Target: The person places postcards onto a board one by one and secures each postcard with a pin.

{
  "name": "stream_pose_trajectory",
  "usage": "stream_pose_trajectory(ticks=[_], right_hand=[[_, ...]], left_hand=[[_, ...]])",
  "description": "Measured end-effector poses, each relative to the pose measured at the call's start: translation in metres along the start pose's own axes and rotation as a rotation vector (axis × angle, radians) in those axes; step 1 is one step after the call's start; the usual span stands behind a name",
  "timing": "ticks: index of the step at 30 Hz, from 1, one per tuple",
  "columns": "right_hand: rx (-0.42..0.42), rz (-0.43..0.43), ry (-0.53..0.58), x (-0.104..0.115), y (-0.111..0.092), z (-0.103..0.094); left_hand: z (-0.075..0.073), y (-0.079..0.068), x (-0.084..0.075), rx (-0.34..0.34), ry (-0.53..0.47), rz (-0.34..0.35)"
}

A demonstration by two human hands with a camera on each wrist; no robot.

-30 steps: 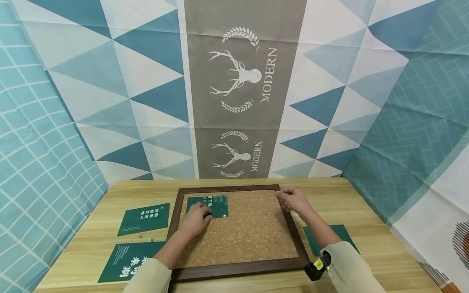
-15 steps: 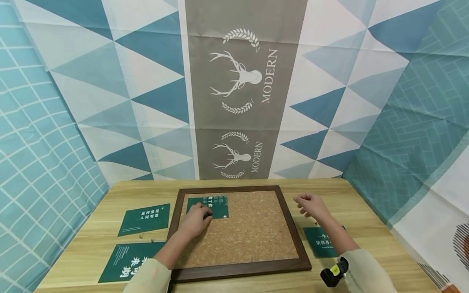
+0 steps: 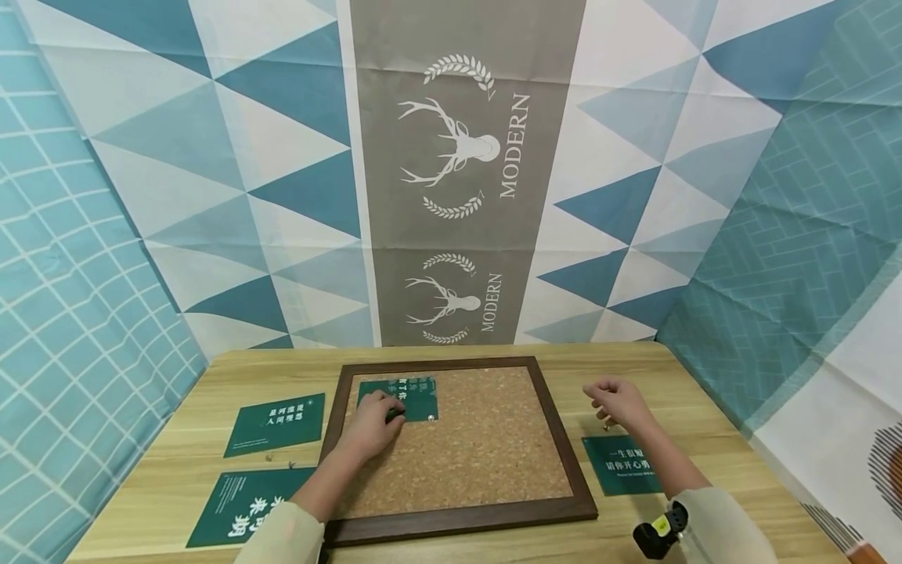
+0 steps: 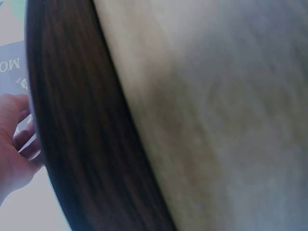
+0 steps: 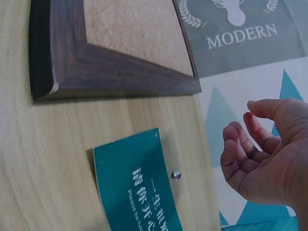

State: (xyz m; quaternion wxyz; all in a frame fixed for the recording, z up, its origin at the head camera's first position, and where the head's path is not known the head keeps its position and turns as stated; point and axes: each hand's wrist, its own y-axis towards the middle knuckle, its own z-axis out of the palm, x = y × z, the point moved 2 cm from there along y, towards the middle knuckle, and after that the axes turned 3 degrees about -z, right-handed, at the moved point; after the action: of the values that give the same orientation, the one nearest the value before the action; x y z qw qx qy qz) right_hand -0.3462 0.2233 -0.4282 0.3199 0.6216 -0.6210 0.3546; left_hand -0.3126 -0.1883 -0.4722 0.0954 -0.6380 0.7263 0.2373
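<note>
A framed cork board [image 3: 493, 446] lies flat on the table, its frame dark brown. At its upper left is a green card [image 3: 420, 403] with white characters and a small silver dot at its lower right corner. My left hand [image 3: 377, 423] rests over that card's left part, fingers gently bent. My right hand [image 3: 616, 403] hovers right of the board, fingers loosely curled, with a gap between thumb and forefinger [image 5: 260, 144] and nothing visible in it. Below it lie a small metal push pin [image 5: 176, 174] and another green card [image 3: 620, 466], partly hidden by the forearm.
Two more green cards lie left of the board, an upper card [image 3: 278, 427] and a lower card [image 3: 225, 501] partly covered by the left sleeve. Small pins [image 3: 269, 457] sit between them. A patterned cloth [image 3: 282, 157] hangs behind the table [image 3: 592, 360].
My right hand has moved from the board's upper right corner rightward and slightly down, over the table near the pin and card. My left hand stays on the card.
</note>
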Motion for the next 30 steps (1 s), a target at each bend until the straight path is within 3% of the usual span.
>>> stream_pose_trajectory(ticks=[14, 30], right_hand=[[-0.001, -0.006, -0.038, -0.01, -0.005, -0.011], [-0.017, 0.02, -0.074, -0.027, -0.014, -0.033]], left_hand=[[-0.014, -0.005, 0.008, -0.011, -0.048, -0.072], [-0.038, -0.014, 0.028, -0.055, -0.113, -0.164]])
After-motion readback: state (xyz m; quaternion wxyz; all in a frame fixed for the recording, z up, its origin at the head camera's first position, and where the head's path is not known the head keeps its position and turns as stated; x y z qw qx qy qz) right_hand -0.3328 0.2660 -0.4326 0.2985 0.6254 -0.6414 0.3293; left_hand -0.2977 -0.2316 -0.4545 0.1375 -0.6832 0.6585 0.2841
